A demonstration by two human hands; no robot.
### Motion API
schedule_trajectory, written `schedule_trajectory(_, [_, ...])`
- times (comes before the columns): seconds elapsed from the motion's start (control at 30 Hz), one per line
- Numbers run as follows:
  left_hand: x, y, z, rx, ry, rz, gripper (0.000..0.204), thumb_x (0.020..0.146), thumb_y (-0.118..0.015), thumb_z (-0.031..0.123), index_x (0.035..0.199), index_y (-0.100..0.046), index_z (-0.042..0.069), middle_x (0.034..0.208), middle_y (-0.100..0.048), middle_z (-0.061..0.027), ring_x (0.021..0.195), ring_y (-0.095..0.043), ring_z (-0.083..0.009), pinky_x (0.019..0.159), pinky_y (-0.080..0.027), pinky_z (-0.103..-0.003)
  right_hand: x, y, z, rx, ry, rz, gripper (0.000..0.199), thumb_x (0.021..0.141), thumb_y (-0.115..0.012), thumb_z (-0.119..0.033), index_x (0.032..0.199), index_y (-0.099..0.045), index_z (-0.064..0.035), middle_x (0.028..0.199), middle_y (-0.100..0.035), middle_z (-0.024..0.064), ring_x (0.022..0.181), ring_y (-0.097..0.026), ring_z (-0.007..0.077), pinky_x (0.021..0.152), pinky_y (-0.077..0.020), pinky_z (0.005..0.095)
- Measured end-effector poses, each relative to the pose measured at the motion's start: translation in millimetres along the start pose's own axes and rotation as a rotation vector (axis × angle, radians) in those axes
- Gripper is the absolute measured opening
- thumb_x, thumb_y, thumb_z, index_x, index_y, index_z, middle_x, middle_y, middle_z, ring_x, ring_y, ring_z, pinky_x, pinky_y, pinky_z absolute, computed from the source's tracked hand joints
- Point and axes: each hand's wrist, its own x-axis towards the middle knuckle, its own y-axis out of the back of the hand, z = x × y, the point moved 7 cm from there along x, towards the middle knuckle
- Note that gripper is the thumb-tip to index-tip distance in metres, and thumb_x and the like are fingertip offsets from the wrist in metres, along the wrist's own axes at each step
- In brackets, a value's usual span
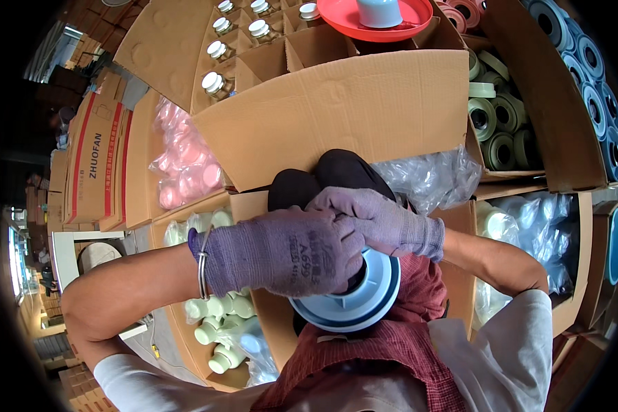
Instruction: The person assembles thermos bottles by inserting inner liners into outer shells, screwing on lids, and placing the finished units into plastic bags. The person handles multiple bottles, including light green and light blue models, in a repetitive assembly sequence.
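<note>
Both gloved hands sit on the lid (353, 295), a round blue-and-white piece held over the lap. Left hand (281, 250) closes over the lid's top, fingers curled down around it. Right hand (374, 216) clamps in just behind, touching the left; what it grips is probably the lid's centre, hidden from view. Above the lid stands a carton (350, 110). Left of the lid lie pale green bottles (223, 329).
</note>
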Motion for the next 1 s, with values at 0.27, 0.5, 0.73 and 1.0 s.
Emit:
schedule_trajectory(0.27, [5, -15, -26, -0.385, 0.495, -0.284, 0.038, 0.091, -0.053, 0.032, 0.075, -0.061, -0.001, 0.065, -0.061, -0.0161, 0.062, -0.064, -0.0301, 0.055, -0.049, -0.044, 2, 22, 14, -0.073, 0.092, 0.245, 0.023, 0.087, -0.045, 0.003, 0.105, -0.060, 0.0026, 0.094, -0.066, 0.0081, 0.090, -0.063, 0.0151, 0.084, -0.0505, 0.0272])
schedule_trajectory(0.5, [-54, -36, -57, -0.547, 0.547, 0.736, 0.024, 0.098, -0.043, 0.011, 0.110, -0.059, 0.001, 0.113, -0.060, -0.0149, 0.103, -0.057, -0.0317, 0.092, -0.045, -0.039, 12, 75, 7, -0.236, -0.108, 0.537, 0.021, 0.089, -0.051, -0.011, 0.103, -0.062, 0.0004, 0.085, -0.066, 0.0067, 0.079, -0.060, 0.0124, 0.074, -0.0499, 0.0265])
schedule_trajectory(0.73, [-20, -29, 11, -0.300, 0.904, 0.810, 0.036, 0.091, -0.056, 0.028, 0.112, -0.061, -0.002, 0.112, -0.062, -0.0162, 0.108, -0.059, -0.0309, 0.098, -0.042, -0.041, 30, 45, 48, 0.299, -0.248, 0.022, 0.034, 0.099, -0.053, -0.009, 0.131, -0.049, 0.0040, 0.116, -0.066, 0.0123, 0.111, -0.061, 0.0151, 0.095, -0.0499, 0.0265])
schedule_trajectory(1.0, [-50, -53, -2, -0.460, 0.686, 0.939, 0.026, 0.095, -0.048, 0.022, 0.103, -0.064, 0.003, 0.110, -0.067, -0.0125, 0.108, -0.062, -0.0285, 0.106, -0.038, -0.045, 5, 33, 40, 0.104, -0.047, 0.163, 0.040, 0.102, -0.048, -0.020, 0.134, -0.049, 0.0042, 0.123, -0.061, 0.0134, 0.116, -0.055, 0.0164, 0.102, -0.0417, 0.0286])
